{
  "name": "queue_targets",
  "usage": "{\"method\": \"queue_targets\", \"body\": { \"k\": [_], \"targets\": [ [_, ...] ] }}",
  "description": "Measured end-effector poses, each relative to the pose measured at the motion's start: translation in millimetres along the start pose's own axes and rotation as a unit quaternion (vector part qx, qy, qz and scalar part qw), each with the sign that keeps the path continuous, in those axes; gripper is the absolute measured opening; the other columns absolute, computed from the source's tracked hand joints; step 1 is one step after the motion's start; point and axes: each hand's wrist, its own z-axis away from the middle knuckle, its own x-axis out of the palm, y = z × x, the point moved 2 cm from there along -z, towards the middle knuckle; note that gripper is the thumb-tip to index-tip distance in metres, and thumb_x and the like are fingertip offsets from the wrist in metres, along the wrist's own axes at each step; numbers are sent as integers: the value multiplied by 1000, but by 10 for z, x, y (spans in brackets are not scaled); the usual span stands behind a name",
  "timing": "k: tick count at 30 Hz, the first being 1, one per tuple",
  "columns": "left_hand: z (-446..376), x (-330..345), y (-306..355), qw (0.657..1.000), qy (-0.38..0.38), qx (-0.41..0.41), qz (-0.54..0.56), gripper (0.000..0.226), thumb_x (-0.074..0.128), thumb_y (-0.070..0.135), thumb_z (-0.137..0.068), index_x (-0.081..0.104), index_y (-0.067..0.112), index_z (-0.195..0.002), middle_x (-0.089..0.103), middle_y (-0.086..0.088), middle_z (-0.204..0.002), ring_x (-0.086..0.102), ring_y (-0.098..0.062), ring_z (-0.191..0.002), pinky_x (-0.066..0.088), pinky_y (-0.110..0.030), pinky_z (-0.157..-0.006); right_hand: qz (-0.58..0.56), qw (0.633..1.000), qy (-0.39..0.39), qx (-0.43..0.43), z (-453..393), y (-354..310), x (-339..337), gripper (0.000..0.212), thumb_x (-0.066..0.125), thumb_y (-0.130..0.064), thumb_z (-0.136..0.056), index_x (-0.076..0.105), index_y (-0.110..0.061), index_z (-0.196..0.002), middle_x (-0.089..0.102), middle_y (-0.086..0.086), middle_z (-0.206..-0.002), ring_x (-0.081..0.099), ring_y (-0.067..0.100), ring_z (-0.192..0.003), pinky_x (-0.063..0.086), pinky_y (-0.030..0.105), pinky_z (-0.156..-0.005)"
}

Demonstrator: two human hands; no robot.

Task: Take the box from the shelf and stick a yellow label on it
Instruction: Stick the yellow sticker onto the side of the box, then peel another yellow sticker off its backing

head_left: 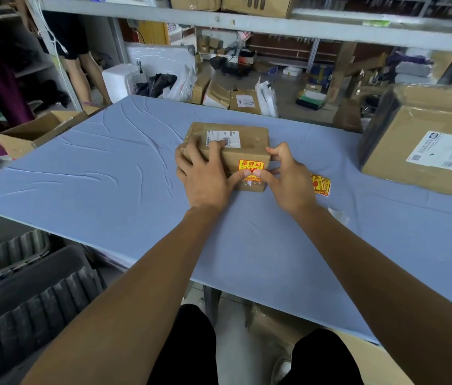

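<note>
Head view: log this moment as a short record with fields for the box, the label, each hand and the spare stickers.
box: small cardboard box lying on the blue table
label: yellow label on the box's near side
left hand: left hand spread over the box, thumb pressing the label
right hand: right hand pinching the box's right corner, thumb on the label
spare stickers: spare yellow stickers on the table, right of the hands

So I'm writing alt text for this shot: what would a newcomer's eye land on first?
First, the yellow label with red print on the near face of the small cardboard box, mid-table, where both thumbs press it down. The left hand lies over the box's left side and the right hand holds its right edge. More yellow labels lie on the blue table just right, and a larger box sits far right.
</note>
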Motion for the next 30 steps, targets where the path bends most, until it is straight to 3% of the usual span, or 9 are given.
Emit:
{"method": "queue_targets", "body": {
  "k": [4,8,12,17,20,22,24,27,30],
  "targets": [
    [7,12,-23,1000,4,6,-2,71,51,79,-76,48,30,-128,30,-16,-151,28,-48,-136,37,-62,-102,14,999,35,-10,-15,-3,31,38,49,-43,-97,48,-14,-121,70,4,-120,71,27,-95,57,40,-71],
    [15,-38,-41,999,-17,21,-21,77,67,71,-69,43,35,-133,26,-13,-154,26,-46,-137,37,-59,-103,23,1000,3,-11,-19,-6,35,48,69,-39,-86,45,-17,-121,68,1,-124,71,25,-98,57,38,-76],
    [52,-126,-106,993,-81,60,-61,97,83,48,-66,29,38,-146,13,-13,-160,20,-48,-140,38,-60,-105,45,999,-20,6,-5,-53,2,55,76,-33,-80,39,-22,-119,69,3,-120,70,27,-95,57,44,-76],
    [364,-221,-55,996,-63,21,-60,91,66,25,-81,12,41,-153,0,-17,-163,17,-52,-142,29,-61,-111,68,995,-76,6,75,-95,-200,67,77,-17,-79,38,-25,-133,58,12,-133,58,34,-115,52,44,-88],
    [591,-342,30,995,-71,68,-28,68,59,12,-78,40,26,-142,34,-19,-150,41,-45,-128,45,-50,-96,49,998,-26,20,244,60,-465,54,69,-12,-83,47,-22,-132,54,11,-132,52,33,-118,46,43,-95],
    [719,-360,122,985,-129,117,17,35,56,11,-84,62,14,-118,60,-14,-126,57,-38,-110,50,-43,-81,41,998,29,48,435,287,-645,38,64,-10,-86,56,-13,-123,59,14,-123,55,34,-113,44,39,-93],
    [832,-302,274,963,-209,164,44,22,54,15,-88,68,10,-105,69,-12,-109,63,-36,-100,53,-40,-79,38,994,38,99,659,538,-788,28,59,-11,-90,62,-9,-118,62,18,-117,59,35,-108,45,38,-92],
    [903,-155,619,942,-284,151,97,33,60,19,-89,65,12,-121,69,-12,-112,63,-32,-105,48,-35,-89,27,988,24,148,960,792,-901,27,52,-14,-95,65,-9,-118,64,17,-121,61,33,-109,43,31,-93],
    [960,46,1041,920,-335,176,104,58,67,30,-88,48,16,-141,63,-14,-128,57,-31,-119,43,-36,-99,42,993,2,109,1079,808,-886,22,55,-19,-94,70,-14,-110,72,12,-106,63,32,-100,41,27,-80]
  ]
}}
